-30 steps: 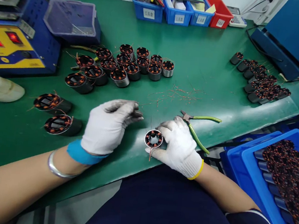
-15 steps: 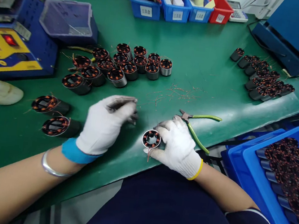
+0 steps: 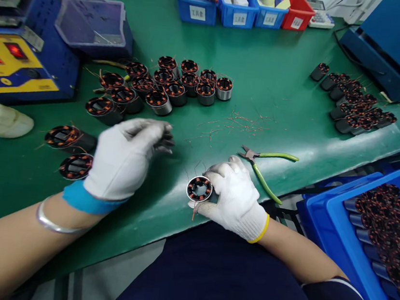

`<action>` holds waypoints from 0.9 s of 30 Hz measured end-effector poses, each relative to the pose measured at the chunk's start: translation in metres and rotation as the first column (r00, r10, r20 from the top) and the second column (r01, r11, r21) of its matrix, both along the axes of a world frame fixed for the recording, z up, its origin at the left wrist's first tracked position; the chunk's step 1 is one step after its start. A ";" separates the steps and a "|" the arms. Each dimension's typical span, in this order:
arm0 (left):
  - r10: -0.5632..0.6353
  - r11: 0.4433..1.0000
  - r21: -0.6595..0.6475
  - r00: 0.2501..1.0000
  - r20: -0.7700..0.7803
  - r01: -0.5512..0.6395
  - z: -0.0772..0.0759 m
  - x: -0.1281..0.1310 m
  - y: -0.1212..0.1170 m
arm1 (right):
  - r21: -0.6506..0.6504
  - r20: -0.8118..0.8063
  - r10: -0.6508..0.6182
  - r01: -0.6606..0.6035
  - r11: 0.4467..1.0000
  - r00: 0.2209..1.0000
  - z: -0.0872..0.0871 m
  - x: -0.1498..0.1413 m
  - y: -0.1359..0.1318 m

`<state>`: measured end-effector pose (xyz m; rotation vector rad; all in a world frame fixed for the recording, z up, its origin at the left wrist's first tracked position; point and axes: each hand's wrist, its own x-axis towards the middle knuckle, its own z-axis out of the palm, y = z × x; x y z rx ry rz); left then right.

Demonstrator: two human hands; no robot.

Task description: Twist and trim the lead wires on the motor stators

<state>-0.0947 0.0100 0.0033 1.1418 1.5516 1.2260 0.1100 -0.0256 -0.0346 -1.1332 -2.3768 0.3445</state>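
My right hand, in a white glove, wraps around a small motor stator near the table's front edge. The stator stands with its ring-shaped top facing up. Copper windings show inside, thin wire ends rise at its back and a reddish wire hangs at its front. My left hand, also gloved, hovers to the left with its fingers loosely bent and apart, nothing visible in them. Beside its wrist are two wound stators, one partly covered by the glove. Green-handled cutting pliers lie spread to the right of my right hand.
Several stators stand in a group at the back left, more at the right. Wire scraps litter the middle. A blue crate of stators sits at lower right. A blue-yellow device and bins line the edges.
My left hand has moved left, away from the stator and towards the two stators on that side. The right hand keeps its hold, the stator shifting slightly left.
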 end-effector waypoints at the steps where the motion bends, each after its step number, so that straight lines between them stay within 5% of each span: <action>1: -0.121 0.989 -0.086 0.993 -0.006 0.120 0.002 0.001 -0.004 | -0.003 0.008 -0.013 0.013 1.000 1.000 0.001 0.000 0.000; 4: -0.445 0.879 -0.277 0.877 -0.181 0.389 0.006 0.012 -0.017 | -0.002 0.035 -0.034 0.034 0.999 0.999 0.004 0.000 0.000; 6: -0.486 0.867 -0.258 0.840 -0.240 0.427 0.007 0.018 -0.021 | -0.009 0.054 -0.036 0.037 0.999 0.998 0.005 0.001 0.000; 8: -0.383 0.920 -0.167 0.903 -0.197 0.354 0.005 0.020 -0.018 | -0.023 0.065 -0.031 0.033 0.999 0.997 0.005 0.001 0.001; 10: -0.139 0.990 -0.029 0.989 -0.042 0.138 0.002 0.018 -0.011 | -0.032 0.060 -0.027 0.029 0.999 0.998 0.003 0.000 0.001; 13: 0.092 0.991 0.069 0.956 0.277 -0.116 0.000 0.014 -0.005 | -0.039 0.049 -0.035 0.037 0.999 0.998 0.005 -0.003 0.000; 16: -0.020 0.997 -0.058 0.895 0.446 0.051 -0.002 0.015 -0.013 | -0.039 0.058 -0.036 0.038 0.998 0.998 0.017 0.004 0.000; 20: -0.218 0.916 -0.205 0.856 0.469 0.345 -0.004 0.021 -0.029 | -0.001 0.169 -0.064 0.065 0.998 0.984 0.037 0.047 0.009; 23: -0.296 0.878 -0.220 0.844 0.448 0.425 -0.006 0.023 -0.034 | -0.001 0.372 -0.189 0.204 0.979 0.909 0.037 0.092 0.019; 27: -0.338 0.866 -0.212 0.843 0.419 0.453 -0.008 0.023 -0.035 | -0.029 0.517 -0.109 0.145 0.989 0.849 0.033 0.129 0.024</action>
